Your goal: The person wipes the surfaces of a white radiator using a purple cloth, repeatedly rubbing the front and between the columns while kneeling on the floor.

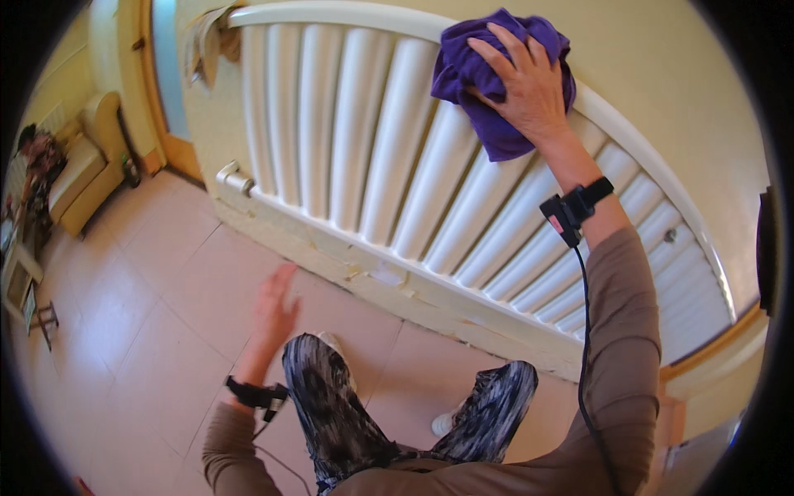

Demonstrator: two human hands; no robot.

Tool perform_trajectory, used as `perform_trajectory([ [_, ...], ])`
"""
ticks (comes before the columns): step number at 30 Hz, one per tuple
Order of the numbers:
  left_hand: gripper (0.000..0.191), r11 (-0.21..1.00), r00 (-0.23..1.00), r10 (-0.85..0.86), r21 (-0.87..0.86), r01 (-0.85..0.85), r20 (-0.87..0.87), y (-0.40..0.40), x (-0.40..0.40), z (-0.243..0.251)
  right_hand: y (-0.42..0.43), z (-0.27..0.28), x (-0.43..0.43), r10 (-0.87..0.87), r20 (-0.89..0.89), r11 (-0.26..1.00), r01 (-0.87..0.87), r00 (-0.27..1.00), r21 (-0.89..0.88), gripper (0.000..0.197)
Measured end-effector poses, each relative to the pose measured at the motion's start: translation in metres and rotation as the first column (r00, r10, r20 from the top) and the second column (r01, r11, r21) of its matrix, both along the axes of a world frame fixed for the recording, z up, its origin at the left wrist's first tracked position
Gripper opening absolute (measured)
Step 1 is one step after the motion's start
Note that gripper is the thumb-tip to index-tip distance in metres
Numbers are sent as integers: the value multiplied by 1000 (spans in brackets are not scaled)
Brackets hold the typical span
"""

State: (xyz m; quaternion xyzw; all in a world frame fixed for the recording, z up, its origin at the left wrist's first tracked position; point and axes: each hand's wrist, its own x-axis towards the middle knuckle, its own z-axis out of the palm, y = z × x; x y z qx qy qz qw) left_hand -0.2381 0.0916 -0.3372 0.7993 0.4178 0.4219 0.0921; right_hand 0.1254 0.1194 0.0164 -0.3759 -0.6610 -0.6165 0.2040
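Note:
My right hand (527, 87) rests with spread fingers on a bunched purple cloth (499, 133), gripping it against the top rail of a white column radiator (378, 136). Part of the cloth hangs down over the radiator's front. Over the tiled floor, left of my knee, my left hand (277, 307) is in the air and slightly blurred; it holds nothing, with the thumb apart from the fingers. Each of my wrists wears a black strap with a small device and a cable.
A beige cloth (214, 43) hangs at the radiator's left end, above a pipe fitting (234, 178). Beyond a doorframe (164, 124) at far left, a person (43, 161) is by a beige armchair (87, 167), with a bottle (130, 172) beside it. A small stool (46, 317) stands nearer.

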Motion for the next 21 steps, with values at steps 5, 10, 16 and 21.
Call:
perform_trajectory([
  [5,61,991,998,-66,-119,64,-13,-36,44,-25,83,-36,-80,-2,85,998,8,996,-65,66],
  [10,43,946,969,-173,-305,113,-175,-36,37,-52,140,-92,-124,97,40,931,-76,995,-357,61],
  [16,35,896,957,-159,-443,36,-243,-22,36,-61,186,-221,-161,384,170,646,-132,908,-752,27],
  [21,24,932,961,-152,-357,61,-231,-21,47,-68,217,-203,-186,450,304,699,-120,840,-705,22],
])
